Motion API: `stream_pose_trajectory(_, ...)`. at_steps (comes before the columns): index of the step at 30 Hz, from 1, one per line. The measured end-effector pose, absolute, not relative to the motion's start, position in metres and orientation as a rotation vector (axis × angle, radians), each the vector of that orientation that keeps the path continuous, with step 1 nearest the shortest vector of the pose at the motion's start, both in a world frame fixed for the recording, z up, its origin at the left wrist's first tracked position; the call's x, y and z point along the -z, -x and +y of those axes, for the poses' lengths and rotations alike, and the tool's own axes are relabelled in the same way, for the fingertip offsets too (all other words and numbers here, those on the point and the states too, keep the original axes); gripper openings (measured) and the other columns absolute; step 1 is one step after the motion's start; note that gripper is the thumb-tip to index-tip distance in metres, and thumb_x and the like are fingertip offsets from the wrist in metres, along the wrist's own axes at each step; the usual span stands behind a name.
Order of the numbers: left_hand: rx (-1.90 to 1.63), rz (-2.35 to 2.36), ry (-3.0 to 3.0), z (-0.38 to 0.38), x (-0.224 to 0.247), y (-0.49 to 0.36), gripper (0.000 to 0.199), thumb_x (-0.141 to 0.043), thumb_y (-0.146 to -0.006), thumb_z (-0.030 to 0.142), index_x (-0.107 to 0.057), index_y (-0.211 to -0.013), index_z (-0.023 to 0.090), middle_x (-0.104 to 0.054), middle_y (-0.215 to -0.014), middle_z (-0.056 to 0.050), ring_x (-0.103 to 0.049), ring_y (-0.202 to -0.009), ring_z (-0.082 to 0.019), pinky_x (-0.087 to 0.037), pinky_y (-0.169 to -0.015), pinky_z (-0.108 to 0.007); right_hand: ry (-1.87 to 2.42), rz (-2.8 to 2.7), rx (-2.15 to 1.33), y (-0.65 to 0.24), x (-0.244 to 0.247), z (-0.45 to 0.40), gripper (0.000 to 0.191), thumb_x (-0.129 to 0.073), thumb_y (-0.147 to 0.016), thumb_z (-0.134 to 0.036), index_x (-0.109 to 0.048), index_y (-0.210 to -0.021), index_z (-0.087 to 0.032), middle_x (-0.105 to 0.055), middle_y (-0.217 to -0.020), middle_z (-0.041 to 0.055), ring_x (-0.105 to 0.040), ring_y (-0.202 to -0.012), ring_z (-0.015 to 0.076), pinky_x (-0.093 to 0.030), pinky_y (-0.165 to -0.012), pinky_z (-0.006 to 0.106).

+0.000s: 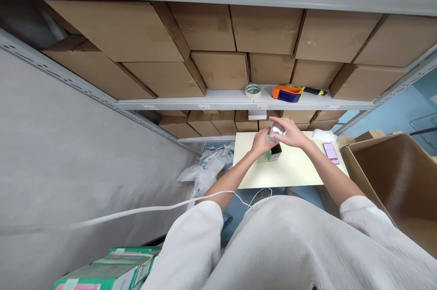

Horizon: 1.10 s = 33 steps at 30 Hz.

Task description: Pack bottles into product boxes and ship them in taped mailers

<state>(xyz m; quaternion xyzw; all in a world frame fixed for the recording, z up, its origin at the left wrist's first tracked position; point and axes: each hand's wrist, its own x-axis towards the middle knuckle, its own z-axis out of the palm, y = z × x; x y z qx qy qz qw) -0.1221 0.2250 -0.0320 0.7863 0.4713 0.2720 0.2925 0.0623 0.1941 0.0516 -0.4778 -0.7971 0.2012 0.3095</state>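
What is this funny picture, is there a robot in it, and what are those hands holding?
There is no robot here. The two bare hands belong to a person wearing a camera on their head. It looks forward and down, so you see the person's own arms and white top. There is only this one picture.

The left hand and right hand hold a small, shiny, see-through object. I can't tell exactly what it is.

On the pale table stands a little green box, open at the top, just below the hands. Over to the right lie a phone and something white.

Behind the table, a shelf holds a roll of tape, an orange and blue tool and cardboard boxes.
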Motion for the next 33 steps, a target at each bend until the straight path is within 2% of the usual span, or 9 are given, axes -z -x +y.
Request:
stream_pose_trajectory(2, -0.722, 1.268, -2.073, 0.224, 0.029, 0.121, 0.045, -0.086, -0.08, 0.035, -0.073, -0.122, 0.024, -0.078, -0.116, -0.007, -0.073, -0.113, -0.032, -0.057, -0.095, -0.04, 1.291, -2.114, -0.449, -0.063, -0.049, 0.196, 0.067, -0.074, -0.093, -0.043, -0.057, -0.157, -0.03, -0.063, -0.154, 0.0135, -0.057, -0.142, 0.0393, -0.044, -0.12, 0.062)
stream_pose_trajectory(5, -0.715, 1.279, -2.035, 0.224, 0.025, 0.121, 0.049, -0.087, -0.079, 0.032, -0.072, -0.125, 0.026, -0.078, -0.122, -0.006, -0.071, -0.119, -0.032, -0.056, -0.101, -0.04, 1.292, -2.061, -0.425, -0.068, -0.049, 0.197, 0.065, -0.076, -0.092, -0.042, -0.059, -0.154, -0.03, -0.067, -0.147, 0.0134, -0.062, -0.136, 0.0384, -0.05, -0.115, 0.06)
stream_pose_trajectory(10, -0.646, 1.261, -1.977, 0.227, 0.022, 0.123, 0.051, -0.088, -0.078, 0.034, -0.073, -0.126, 0.026, -0.078, -0.128, -0.005, -0.072, -0.119, -0.033, -0.057, -0.1, -0.04, 1.178, -1.919, -0.642, -0.073, -0.063, 0.195, 0.06, -0.079, -0.091, -0.044, -0.065, -0.148, -0.033, -0.068, -0.148, 0.0079, -0.064, -0.136, 0.0327, -0.049, -0.121, 0.053)
stream_pose_trajectory(14, -0.64, 1.234, -1.942, 0.226, 0.023, 0.123, 0.055, -0.089, -0.077, 0.032, -0.072, -0.129, 0.026, -0.079, -0.129, -0.005, -0.072, -0.121, -0.033, -0.057, -0.102, -0.04, 1.13, -1.657, -0.881, -0.075, -0.069, 0.2, 0.061, -0.085, -0.086, -0.054, -0.07, -0.139, -0.029, -0.072, -0.143, 0.0084, -0.066, -0.135, 0.0313, -0.049, -0.123, 0.052)
stream_pose_trajectory(17, -0.698, 1.242, -1.922, 0.224, 0.027, 0.123, 0.06, -0.09, -0.076, 0.031, -0.071, -0.132, 0.026, -0.077, -0.134, -0.006, -0.07, -0.126, -0.033, -0.055, -0.107, -0.042, 1.157, -1.338, -1.044, -0.079, -0.057, 0.209, 0.06, -0.082, -0.085, -0.066, -0.072, -0.13, -0.029, -0.075, -0.136, 0.0083, -0.069, -0.131, 0.0316, -0.054, -0.118, 0.054)
stream_pose_trajectory(22, -0.816, 1.204, -1.936, 0.224, 0.032, 0.125, 0.066, -0.091, -0.075, 0.028, -0.07, -0.137, 0.026, -0.074, -0.14, -0.007, -0.067, -0.133, -0.033, -0.053, -0.113, -0.045, 1.121, -0.973, -1.345, -0.087, -0.031, 0.212, 0.061, -0.067, -0.088, -0.081, -0.07, -0.113, -0.026, -0.081, -0.118, 0.0113, -0.076, -0.117, 0.0343, -0.059, -0.11, 0.064)
stream_pose_trajectory(28, -0.847, 1.222, -1.991, 0.223, 0.03, 0.128, 0.06, -0.09, -0.078, 0.029, -0.07, -0.135, 0.028, -0.073, -0.141, -0.006, -0.066, -0.132, -0.033, -0.052, -0.111, -0.045, 1.101, -0.949, -1.456, -0.09, -0.022, 0.203, 0.061, -0.063, -0.089, -0.081, -0.07, -0.111, -0.024, -0.082, -0.112, 0.0157, -0.078, -0.115, 0.0377, -0.059, -0.109, 0.066)
stream_pose_trajectory(33, -0.858, 1.186, -2.101, 0.22, 0.026, 0.13, 0.055, -0.083, -0.085, 0.026, -0.067, -0.138, 0.029, -0.069, -0.149, -0.006, -0.061, -0.14, -0.03, -0.048, -0.114, -0.042, 1.119, -0.914, -1.453, -0.092, -0.02, 0.198, 0.058, -0.065, -0.089, -0.078, -0.07, -0.111, -0.025, -0.082, -0.114, 0.0145, -0.078, -0.115, 0.0377, -0.058, -0.111, 0.067)
